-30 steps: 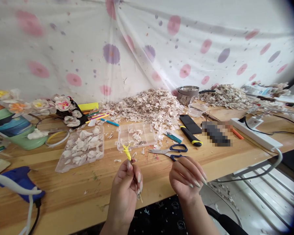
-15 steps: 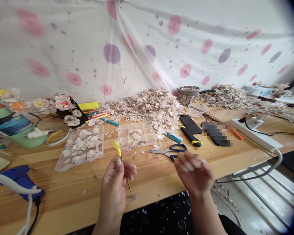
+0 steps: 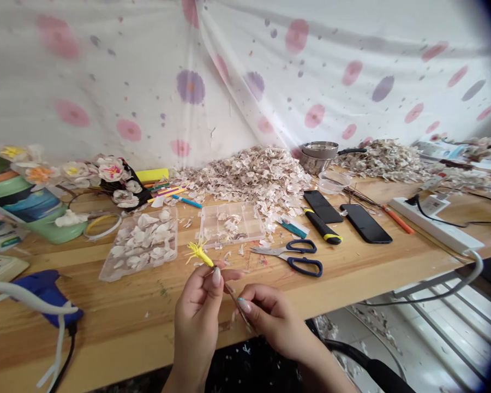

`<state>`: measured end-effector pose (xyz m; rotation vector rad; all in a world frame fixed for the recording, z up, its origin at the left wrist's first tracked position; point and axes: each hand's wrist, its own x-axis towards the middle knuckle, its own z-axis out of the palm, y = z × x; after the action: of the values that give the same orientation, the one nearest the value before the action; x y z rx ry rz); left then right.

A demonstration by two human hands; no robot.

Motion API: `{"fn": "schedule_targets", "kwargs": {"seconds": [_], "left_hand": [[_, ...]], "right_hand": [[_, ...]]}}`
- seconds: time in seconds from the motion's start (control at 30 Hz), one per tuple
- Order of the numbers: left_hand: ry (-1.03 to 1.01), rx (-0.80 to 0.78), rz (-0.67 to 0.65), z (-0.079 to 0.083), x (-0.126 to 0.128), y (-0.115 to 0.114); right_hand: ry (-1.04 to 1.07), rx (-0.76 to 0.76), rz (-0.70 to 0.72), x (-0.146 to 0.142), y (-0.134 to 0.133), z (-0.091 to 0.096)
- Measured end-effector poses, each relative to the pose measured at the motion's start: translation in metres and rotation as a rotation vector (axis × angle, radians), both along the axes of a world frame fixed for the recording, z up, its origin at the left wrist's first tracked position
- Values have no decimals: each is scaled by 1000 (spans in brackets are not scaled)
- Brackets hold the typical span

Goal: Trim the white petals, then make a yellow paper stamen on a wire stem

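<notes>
My left hand [image 3: 202, 305] pinches a thin brown twig [image 3: 232, 295] just below the yellow fringed flower centre [image 3: 201, 255] wrapped on its tip. Lower down the same twig, my right hand [image 3: 272, 316] is closed on it between thumb and fingers. The twig slants from upper left to lower right above the table's front edge. Beyond my hands lie blue-handled scissors [image 3: 288, 255], blades slightly apart. To the left of them, a clear divided box [image 3: 233, 240] contains some pale petals, and a second plastic tray [image 3: 111, 272] is spread with larger whitish petals.
A big heap of dried petals [image 3: 253, 177] lies against the curtain. Metal bowls [image 3: 319, 158], a black-and-yellow cutter [image 3: 323, 226], a phone [image 3: 366, 224] and a power strip [image 3: 436, 224] are on the right. A blue glue gun [image 3: 45, 297] and finished flowers [image 3: 112, 170] stand left.
My right hand has come down and left from near the scissors and taken hold of the twig's lower part. The twig has tilted, its yellow tip now leaning left.
</notes>
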<state>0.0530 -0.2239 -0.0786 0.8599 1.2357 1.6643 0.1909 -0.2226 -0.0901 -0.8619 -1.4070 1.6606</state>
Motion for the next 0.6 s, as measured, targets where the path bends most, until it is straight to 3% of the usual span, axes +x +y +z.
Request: {"fn": "schedule_targets", "kwargs": {"seconds": [0.13, 0.3, 0.6], "left_hand": [[47, 67, 17, 4, -2, -5], [43, 5, 10, 15, 3, -11], [195, 154, 39, 20, -15, -11]], "right_hand": [[111, -6, 47, 0, -3, 0], [140, -129, -2, -5, -4, -4], [158, -245, -1, 22, -6, 1]]}}
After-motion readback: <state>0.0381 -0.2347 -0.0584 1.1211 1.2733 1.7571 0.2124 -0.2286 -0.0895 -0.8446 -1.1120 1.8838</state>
